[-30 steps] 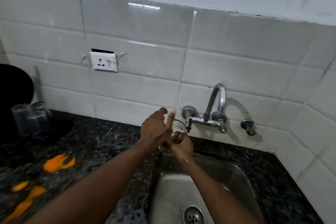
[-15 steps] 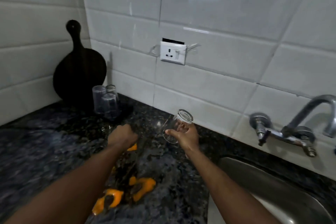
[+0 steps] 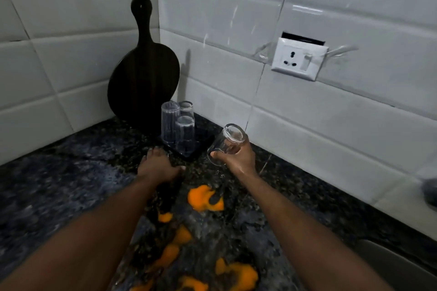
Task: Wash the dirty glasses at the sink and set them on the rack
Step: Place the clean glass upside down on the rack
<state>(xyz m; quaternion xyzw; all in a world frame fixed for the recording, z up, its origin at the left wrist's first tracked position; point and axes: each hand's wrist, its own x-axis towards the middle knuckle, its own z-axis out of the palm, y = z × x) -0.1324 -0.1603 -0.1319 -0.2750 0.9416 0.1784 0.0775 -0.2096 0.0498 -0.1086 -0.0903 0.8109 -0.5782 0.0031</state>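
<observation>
Orange patches (image 3: 205, 198) show on the dark speckled counter (image 3: 59, 191) close to the person, between the two bare arms. A corner of the metal sink (image 3: 397, 264) peeks in at the bottom right. A bit farther on, the left hand (image 3: 159, 168) lies palm down on the counter with its fingers spread, and it holds nothing. The right hand (image 3: 238, 156) is up off the counter, with its fingers wrapped tight around a clear glass (image 3: 224, 144). The glass is tipped over, and its open mouth points up and toward the wall. Just past the left hand, three clear glasses (image 3: 177, 125) stand upside down, close together, on a small dark rack (image 3: 197, 147). Behind them a dark round board (image 3: 144, 78) with a long handle leans in the corner of the white tiled wall (image 3: 354, 113). A white socket (image 3: 298, 62) sits higher up on the wall.
</observation>
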